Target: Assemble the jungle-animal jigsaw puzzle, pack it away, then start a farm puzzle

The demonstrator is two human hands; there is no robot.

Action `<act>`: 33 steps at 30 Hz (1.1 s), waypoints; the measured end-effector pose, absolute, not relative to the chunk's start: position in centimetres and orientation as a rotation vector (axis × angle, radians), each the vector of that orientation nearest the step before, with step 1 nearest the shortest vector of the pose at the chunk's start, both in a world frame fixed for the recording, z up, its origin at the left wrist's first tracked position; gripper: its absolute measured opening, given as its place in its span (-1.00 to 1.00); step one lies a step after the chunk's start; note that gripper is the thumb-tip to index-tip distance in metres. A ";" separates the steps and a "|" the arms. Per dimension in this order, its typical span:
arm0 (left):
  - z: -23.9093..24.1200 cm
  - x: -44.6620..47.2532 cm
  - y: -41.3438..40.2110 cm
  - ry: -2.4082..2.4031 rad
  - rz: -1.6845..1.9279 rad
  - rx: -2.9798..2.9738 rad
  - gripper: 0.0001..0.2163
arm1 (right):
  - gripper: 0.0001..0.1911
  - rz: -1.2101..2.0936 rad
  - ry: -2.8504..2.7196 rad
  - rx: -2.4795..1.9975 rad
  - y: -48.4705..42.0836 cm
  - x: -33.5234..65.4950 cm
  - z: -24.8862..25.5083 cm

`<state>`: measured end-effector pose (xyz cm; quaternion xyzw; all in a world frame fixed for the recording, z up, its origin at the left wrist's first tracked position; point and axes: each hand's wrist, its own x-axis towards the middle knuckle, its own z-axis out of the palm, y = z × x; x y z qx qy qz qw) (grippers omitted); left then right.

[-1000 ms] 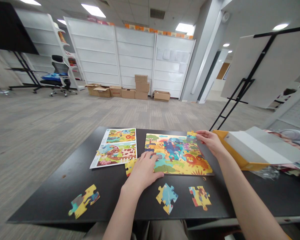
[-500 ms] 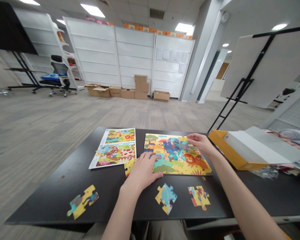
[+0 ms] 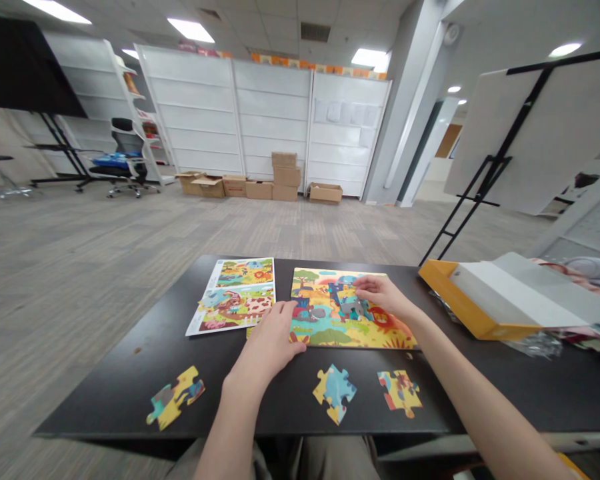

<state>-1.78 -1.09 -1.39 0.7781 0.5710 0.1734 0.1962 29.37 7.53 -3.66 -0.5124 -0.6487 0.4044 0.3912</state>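
Note:
A colourful animal jigsaw (image 3: 375, 330) lies assembled on the black table (image 3: 105, 373). My left hand (image 3: 267, 343) rests flat with fingers spread on the puzzle's near left corner. Over the upper middle of the puzzle my right hand (image 3: 383, 297) pinches a puzzle piece (image 3: 351, 303) with its fingertips. Three loose pieces lie near the front edge: one at the left (image 3: 175, 398), one in the middle (image 3: 335, 392), one at the right (image 3: 400, 392). A printed reference sheet (image 3: 235, 293) lies left of the puzzle.
An orange box (image 3: 460, 303) with a white lid sits at the table's right, with crumpled clear plastic (image 3: 535, 345) beside it. A black easel (image 3: 485, 173) stands behind. Cardboard boxes (image 3: 283, 177) and an office chair (image 3: 123, 157) stand by the far shelves.
My right hand has carried a piece from the puzzle's far right corner leftward to its upper middle. My left hand shifted slightly left on the puzzle's corner.

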 end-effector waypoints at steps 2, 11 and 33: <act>-1.4 -1.9 -1.1 1.612 0.481 2.173 -0.33 | -0.57 1.014 -1.662 -1.302 7.5 29.4 -3.7; -1.4 -1.4 -1.1 1.613 0.418 2.190 -0.49 | -0.58 1.034 -1.697 -1.294 7.6 29.8 -4.1; -1.6 -1.5 -0.8 1.575 0.451 2.165 -0.52 | -0.58 1.021 -1.674 -1.321 7.5 29.8 -3.6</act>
